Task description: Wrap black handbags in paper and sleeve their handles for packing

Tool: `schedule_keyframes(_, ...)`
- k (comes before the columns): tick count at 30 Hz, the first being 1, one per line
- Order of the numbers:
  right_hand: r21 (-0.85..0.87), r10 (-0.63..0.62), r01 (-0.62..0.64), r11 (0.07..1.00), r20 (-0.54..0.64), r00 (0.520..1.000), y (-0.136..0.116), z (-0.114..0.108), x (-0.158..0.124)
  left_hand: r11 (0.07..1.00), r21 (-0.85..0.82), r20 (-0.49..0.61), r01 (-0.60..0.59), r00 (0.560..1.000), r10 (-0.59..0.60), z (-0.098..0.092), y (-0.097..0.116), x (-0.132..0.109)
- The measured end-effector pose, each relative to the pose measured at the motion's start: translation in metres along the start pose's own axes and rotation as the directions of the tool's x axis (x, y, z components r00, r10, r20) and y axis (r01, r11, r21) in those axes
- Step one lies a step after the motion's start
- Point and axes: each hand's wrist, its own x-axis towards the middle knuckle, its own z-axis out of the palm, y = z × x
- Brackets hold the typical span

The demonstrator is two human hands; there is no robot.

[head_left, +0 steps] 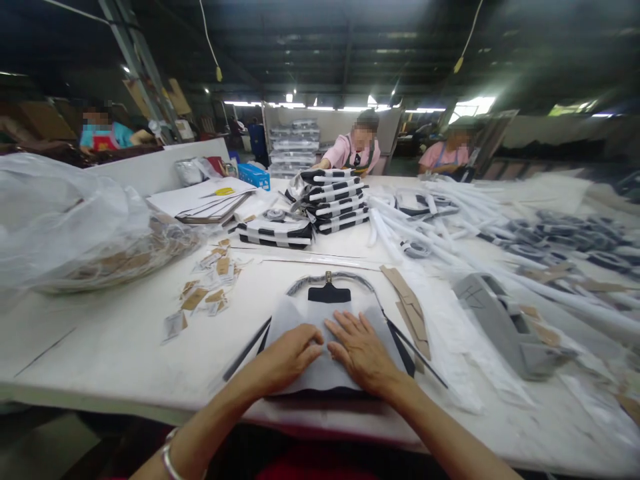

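A black handbag (406, 360) lies flat on the table in front of me. A pale grey-white sheet (320, 380) covers most of its front, and a black flap with a metal clasp (329, 283) shows above the sheet. Beyond the clasp arches a handle (295, 285) in clear wrapping. My left hand (295, 350) rests on the sheet with loosely bent fingers, thumb apart from the forefinger, and nothing visible in it. Spread flat on the sheet's right half is my right hand (357, 347). The bag's lower part is partly hidden by the sheet and my wrists.
Left lie small paper tags (195, 298) and a big plastic bag (90, 233). Brown card strips (407, 310) and a grey tape dispenser (495, 327) are right. Wrapped bags (337, 203) are stacked ahead, where a co-worker (355, 150) reaches over. White tubes (450, 247) cover the right side.
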Motion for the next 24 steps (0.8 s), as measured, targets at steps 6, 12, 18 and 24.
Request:
schedule_keyframes(6, -0.012, 0.047, -0.047, 0.999, -0.029, 0.998, 0.000, 0.007, 0.000, 0.864, 0.503, 0.128, 0.011, 0.988, -0.088, 0.018, 0.006, 0.043)
schedule_keyframes(12, 0.023, 0.109, -0.111, 0.994, 0.089, 0.990, -0.001, -0.011, 0.004, 0.831, 0.539, -0.059, 0.137, 0.990, -0.125, 0.051, -0.001, 0.044)
schedule_keyframes(18, -0.140, 0.034, 0.019, 0.990, 0.366, 0.930, -0.021, -0.059, 0.045, 0.838, 0.538, -0.093, 0.091, 0.994, -0.048, 0.053, -0.010, 0.040)
schedule_keyframes(24, -0.190, 0.036, -0.001, 0.982, 0.180, 0.983, -0.001, -0.026, 0.040, 0.841, 0.524, -0.200, 0.136, 0.979, -0.034, 0.048, -0.011, 0.037)
